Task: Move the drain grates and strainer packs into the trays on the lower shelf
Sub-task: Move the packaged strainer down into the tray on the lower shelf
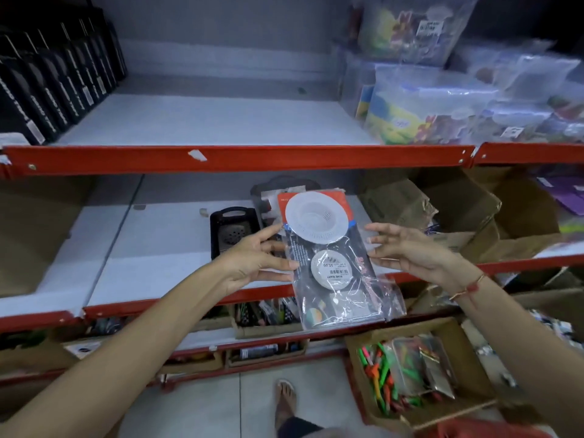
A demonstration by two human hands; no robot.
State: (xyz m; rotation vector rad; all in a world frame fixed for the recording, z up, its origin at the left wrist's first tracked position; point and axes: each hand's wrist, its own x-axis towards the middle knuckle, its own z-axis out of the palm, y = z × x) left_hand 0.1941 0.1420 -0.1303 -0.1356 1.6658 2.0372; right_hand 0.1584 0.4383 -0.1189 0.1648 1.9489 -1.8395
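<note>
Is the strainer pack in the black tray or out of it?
Out. The left hand and right hand hold the strainer pack up in front of the black tray.

Red-edged shelves [234, 159], tiled floor [196, 406]

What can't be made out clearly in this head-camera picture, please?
Head view: black tray; its right side is hidden behind the left hand and strainer pack.
Head view: dark item behind the pack's top; mostly covered by it.
Head view: pack's card text; blurred, too small.
Head view: whether the left fingers pinch the pack; unclear.
</note>
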